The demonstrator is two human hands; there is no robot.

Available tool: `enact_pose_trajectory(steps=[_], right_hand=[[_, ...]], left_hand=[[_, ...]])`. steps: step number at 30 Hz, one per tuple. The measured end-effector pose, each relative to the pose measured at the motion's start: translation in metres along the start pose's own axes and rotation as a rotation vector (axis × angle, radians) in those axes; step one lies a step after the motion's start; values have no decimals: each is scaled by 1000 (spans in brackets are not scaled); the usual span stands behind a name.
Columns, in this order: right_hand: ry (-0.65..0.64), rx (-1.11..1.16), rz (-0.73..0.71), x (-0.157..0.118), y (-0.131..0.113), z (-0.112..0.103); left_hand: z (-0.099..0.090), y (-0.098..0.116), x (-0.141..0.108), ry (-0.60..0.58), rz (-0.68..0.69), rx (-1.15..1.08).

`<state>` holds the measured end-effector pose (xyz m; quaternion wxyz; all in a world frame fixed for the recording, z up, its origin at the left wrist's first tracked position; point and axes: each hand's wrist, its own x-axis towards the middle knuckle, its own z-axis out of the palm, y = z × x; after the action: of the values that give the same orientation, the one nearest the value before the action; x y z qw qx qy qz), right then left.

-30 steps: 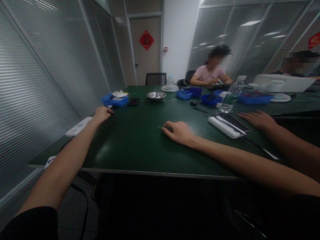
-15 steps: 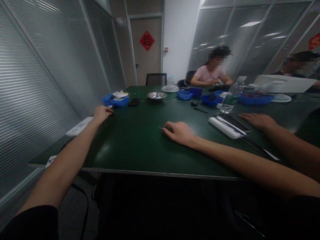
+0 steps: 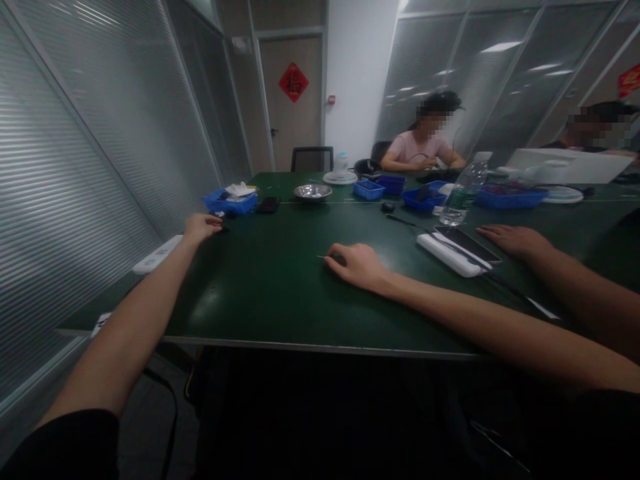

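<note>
My right hand [image 3: 357, 265] rests on the green table [image 3: 270, 293], thumb and forefinger pinched together. From their tips a thin, pale, needle-like piece [image 3: 321, 257] sticks out to the left. Farther off on the left, my left hand [image 3: 201, 227] is at the table with its fingers closed together. Small dark bits [image 3: 225, 230] lie at its fingertips; whether the fingers grip one is too small to tell. Just beyond that hand stands a blue basket [image 3: 230, 202] with crumpled white tissue [image 3: 240, 191] in it.
Beside the basket lies a black phone [image 3: 269, 205], then a steel bowl [image 3: 313, 193]. To the right are a white power strip [image 3: 450, 255], a dark phone [image 3: 467, 244], a water bottle [image 3: 465, 190] and another person's hand [image 3: 517, 240]. Two people sit across the table.
The fingers of my left hand have shifted slightly, and a dark bit shows more plainly beside them. My right hand has stayed in place with the thin piece.
</note>
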<state>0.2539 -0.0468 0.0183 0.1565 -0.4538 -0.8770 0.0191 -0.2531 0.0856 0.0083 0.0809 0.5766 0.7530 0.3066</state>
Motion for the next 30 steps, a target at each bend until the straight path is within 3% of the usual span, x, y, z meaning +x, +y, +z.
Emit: enact_pose_trajectory(steps=[10, 25, 30], right_hand=[[2, 3, -14, -1, 0, 0], [0, 3, -10, 0, 1, 1], [-4, 2, -17, 0, 1, 1]], left_hand=[[0, 9, -11, 17, 82, 69], [0, 12, -13, 7, 37, -45], [-5, 19, -19, 12, 63, 59]])
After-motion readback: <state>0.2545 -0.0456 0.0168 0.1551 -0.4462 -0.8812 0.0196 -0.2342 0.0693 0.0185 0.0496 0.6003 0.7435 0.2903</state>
